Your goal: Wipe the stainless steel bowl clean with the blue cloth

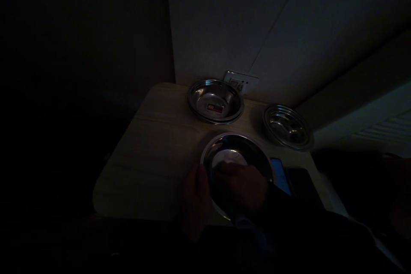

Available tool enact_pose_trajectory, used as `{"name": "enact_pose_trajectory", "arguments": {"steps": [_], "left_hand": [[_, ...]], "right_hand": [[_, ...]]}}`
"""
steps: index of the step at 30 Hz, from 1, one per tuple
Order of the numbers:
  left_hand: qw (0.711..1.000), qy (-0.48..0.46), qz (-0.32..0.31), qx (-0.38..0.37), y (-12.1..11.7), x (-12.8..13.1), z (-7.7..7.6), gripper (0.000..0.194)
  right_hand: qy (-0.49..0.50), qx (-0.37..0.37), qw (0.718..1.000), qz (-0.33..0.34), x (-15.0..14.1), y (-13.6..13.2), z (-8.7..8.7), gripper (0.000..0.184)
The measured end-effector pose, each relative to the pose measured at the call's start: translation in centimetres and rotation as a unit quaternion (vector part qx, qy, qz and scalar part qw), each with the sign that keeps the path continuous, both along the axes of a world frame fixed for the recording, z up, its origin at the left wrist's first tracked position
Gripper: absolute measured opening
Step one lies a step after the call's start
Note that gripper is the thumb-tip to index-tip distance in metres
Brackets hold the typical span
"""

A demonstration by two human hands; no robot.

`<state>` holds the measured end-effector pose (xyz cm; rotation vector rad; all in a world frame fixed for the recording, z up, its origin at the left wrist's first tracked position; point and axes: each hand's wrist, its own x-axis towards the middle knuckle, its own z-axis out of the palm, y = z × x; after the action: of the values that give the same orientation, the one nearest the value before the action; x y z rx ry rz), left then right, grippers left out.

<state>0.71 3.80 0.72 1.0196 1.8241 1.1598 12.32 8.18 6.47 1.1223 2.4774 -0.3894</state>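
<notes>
A shiny steel bowl (239, 143) sits at the near edge of the table, tilted slightly toward me. My left hand (195, 199) grips its left rim, with the thumb by the edge. Inside the bowl, my right hand (245, 184) presses down toward the bottom, fingers bent round a dark bluish cloth (245, 222). Part of this cloth hangs over the near rim. Dim light hides the fingertips and most of the cloth.
Stacked steel bowls (215, 94) with a label inside stand at the back by a wall socket (247, 80). Other stacked steel bowls (287, 128) are at the right. A lit phone (281, 175) and a dark flat object (303, 186) lie on the wooden table (154, 145).
</notes>
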Motion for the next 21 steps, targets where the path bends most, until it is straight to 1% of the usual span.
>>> {"name": "enact_pose_trajectory", "arguments": {"steps": [3,7,10,13,16,18,21], "left_hand": [[1.0,0.003,0.009,-0.007,0.0,0.1,0.1,0.031],[1.0,0.006,-0.004,-0.004,-0.1,0.1,0.0,0.032],[1.0,0.007,0.005,-0.01,-0.1,0.1,-0.1,0.032],[1.0,0.008,0.023,-0.016,-0.1,0.3,-0.1,0.032],[1.0,-0.001,0.019,-0.015,-0.2,0.5,0.2,0.032],[1.0,-0.004,0.011,-0.015,-0.3,0.6,0.3,0.033],[0.999,-0.001,0.02,-0.031,-0.6,0.7,0.2,0.033]], "right_hand": [[-0.002,-0.017,1.0,0.02,0.5,-0.7,-0.5,0.023],[-0.003,0.025,1.0,-0.016,0.2,-0.1,-1.0,0.028],[-0.002,0.045,0.999,-0.022,-0.4,0.5,-0.8,0.031],[-0.004,0.017,1.0,0.009,-0.4,0.0,-0.4,0.027],[-0.012,-0.005,0.999,0.03,-0.1,-0.7,-0.2,0.023],[-0.011,0.016,1.0,0.014,-0.2,-0.5,-0.3,0.024],[-0.001,0.059,0.998,-0.017,-0.6,0.5,-0.3,0.028]]}}
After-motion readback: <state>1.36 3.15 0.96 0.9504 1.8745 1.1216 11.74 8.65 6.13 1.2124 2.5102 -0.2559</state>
